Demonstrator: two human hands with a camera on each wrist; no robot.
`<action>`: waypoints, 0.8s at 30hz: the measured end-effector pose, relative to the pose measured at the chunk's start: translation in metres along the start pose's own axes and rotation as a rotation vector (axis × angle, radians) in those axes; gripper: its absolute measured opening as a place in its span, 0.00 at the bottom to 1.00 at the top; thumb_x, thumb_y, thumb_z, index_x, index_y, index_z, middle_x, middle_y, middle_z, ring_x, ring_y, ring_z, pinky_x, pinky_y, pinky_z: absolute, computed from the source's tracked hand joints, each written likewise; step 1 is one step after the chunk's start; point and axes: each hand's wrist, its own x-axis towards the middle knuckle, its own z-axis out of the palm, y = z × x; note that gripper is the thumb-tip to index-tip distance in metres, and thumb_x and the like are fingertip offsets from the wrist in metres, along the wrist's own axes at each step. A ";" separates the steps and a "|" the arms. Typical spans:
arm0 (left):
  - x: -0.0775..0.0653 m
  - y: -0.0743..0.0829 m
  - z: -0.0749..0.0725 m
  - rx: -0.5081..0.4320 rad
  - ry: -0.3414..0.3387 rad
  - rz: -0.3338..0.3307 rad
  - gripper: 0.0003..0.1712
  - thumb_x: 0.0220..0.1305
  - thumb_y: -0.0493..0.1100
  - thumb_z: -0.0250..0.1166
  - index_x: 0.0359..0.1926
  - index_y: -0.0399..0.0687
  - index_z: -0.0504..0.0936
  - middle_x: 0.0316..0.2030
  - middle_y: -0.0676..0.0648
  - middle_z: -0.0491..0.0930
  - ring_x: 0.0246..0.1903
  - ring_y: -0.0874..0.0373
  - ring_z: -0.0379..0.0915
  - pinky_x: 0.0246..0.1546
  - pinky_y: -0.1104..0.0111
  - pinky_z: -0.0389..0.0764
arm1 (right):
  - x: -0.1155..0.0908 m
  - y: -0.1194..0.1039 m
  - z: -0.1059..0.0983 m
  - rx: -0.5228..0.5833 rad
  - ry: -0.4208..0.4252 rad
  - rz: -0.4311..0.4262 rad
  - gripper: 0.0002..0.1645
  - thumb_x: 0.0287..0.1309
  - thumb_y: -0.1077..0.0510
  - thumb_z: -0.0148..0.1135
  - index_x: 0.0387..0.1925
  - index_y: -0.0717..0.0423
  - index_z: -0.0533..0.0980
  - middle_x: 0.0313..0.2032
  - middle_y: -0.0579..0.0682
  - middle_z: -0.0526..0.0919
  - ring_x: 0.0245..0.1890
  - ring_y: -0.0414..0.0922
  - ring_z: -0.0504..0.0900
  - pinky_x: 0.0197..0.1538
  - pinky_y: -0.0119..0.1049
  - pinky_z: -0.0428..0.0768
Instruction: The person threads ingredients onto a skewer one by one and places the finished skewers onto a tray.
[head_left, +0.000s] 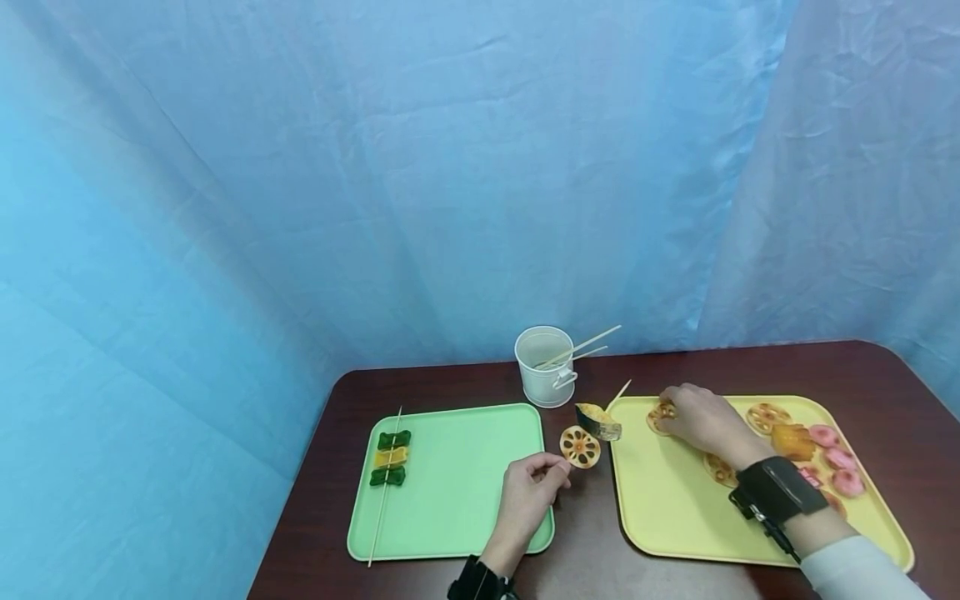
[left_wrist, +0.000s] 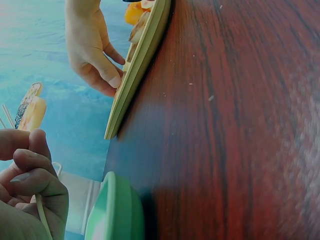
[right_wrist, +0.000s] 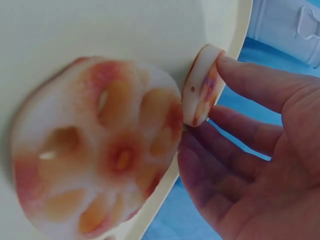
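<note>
My left hand (head_left: 525, 493) grips a bamboo skewer (head_left: 620, 392) above the gap between the trays. Threaded on it are a lotus root slice (head_left: 580, 447), nearest the fingers, and a dark-rinded pumpkin wedge (head_left: 598, 422) beyond it; the skewer tip pokes out past the wedge. In the left wrist view, part of the skewer (left_wrist: 43, 216) runs through the curled fingers. At the yellow tray's far left, my right hand (head_left: 708, 427) pinches another lotus root slice (right_wrist: 201, 86) between thumb and fingers. A larger-looking lotus root slice (right_wrist: 122, 155) lies close by on the tray.
On the green tray (head_left: 457, 533) lies a finished-looking skewer with green pieces (head_left: 387, 476) and a yellow piece (head_left: 392, 457). The yellow tray (head_left: 675, 525) also bears pink pieces (head_left: 847, 482) and orange pieces (head_left: 792, 442). A white bucket (head_left: 543, 379) with sticks stands behind.
</note>
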 end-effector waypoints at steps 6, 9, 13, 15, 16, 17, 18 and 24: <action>0.000 0.000 0.000 -0.005 -0.001 -0.012 0.07 0.63 0.37 0.67 0.35 0.39 0.89 0.22 0.50 0.82 0.17 0.66 0.64 0.18 0.75 0.65 | -0.002 -0.002 0.001 -0.014 0.029 -0.004 0.28 0.59 0.55 0.75 0.52 0.73 0.79 0.40 0.61 0.80 0.37 0.53 0.77 0.38 0.48 0.77; 0.000 0.001 0.000 0.003 0.001 -0.014 0.07 0.63 0.38 0.67 0.35 0.38 0.89 0.22 0.51 0.82 0.16 0.66 0.64 0.18 0.75 0.64 | -0.004 -0.004 0.001 0.000 0.040 0.003 0.26 0.59 0.53 0.75 0.49 0.71 0.81 0.38 0.58 0.77 0.34 0.49 0.73 0.35 0.44 0.74; 0.000 0.000 0.000 0.004 0.003 -0.008 0.07 0.63 0.37 0.67 0.35 0.37 0.89 0.22 0.51 0.82 0.16 0.66 0.63 0.18 0.75 0.63 | -0.007 -0.005 0.000 0.039 0.037 -0.003 0.18 0.61 0.55 0.73 0.44 0.66 0.82 0.36 0.54 0.77 0.33 0.48 0.73 0.35 0.43 0.74; 0.000 0.000 0.000 0.005 0.004 -0.003 0.07 0.63 0.37 0.67 0.35 0.38 0.89 0.22 0.50 0.82 0.16 0.66 0.64 0.17 0.75 0.64 | -0.008 -0.005 -0.001 0.060 0.038 -0.011 0.14 0.62 0.57 0.72 0.42 0.64 0.82 0.35 0.52 0.79 0.31 0.46 0.74 0.34 0.43 0.74; 0.000 0.000 0.000 0.006 0.004 -0.002 0.07 0.63 0.37 0.67 0.34 0.38 0.89 0.22 0.51 0.82 0.16 0.66 0.64 0.17 0.75 0.64 | -0.009 -0.005 -0.001 0.072 0.036 -0.013 0.12 0.63 0.58 0.71 0.42 0.63 0.81 0.35 0.50 0.80 0.31 0.45 0.73 0.34 0.43 0.73; 0.000 0.001 0.000 0.008 0.003 -0.003 0.06 0.63 0.37 0.67 0.34 0.38 0.89 0.22 0.51 0.82 0.16 0.67 0.64 0.18 0.75 0.64 | -0.010 -0.005 -0.001 0.082 0.035 -0.015 0.11 0.63 0.58 0.70 0.42 0.62 0.81 0.33 0.49 0.80 0.29 0.44 0.73 0.33 0.42 0.73; 0.000 0.000 0.000 0.011 0.004 -0.002 0.06 0.63 0.37 0.67 0.34 0.39 0.89 0.22 0.51 0.82 0.16 0.67 0.64 0.18 0.75 0.64 | -0.011 -0.006 0.000 0.094 0.034 -0.012 0.10 0.64 0.58 0.70 0.41 0.61 0.81 0.32 0.47 0.80 0.28 0.43 0.72 0.33 0.41 0.72; 0.001 -0.001 0.000 0.017 -0.004 -0.011 0.07 0.64 0.38 0.66 0.34 0.39 0.89 0.21 0.52 0.82 0.16 0.66 0.64 0.18 0.75 0.64 | -0.019 -0.008 0.002 0.158 0.049 -0.006 0.08 0.67 0.57 0.68 0.40 0.57 0.78 0.27 0.44 0.76 0.24 0.41 0.68 0.29 0.36 0.66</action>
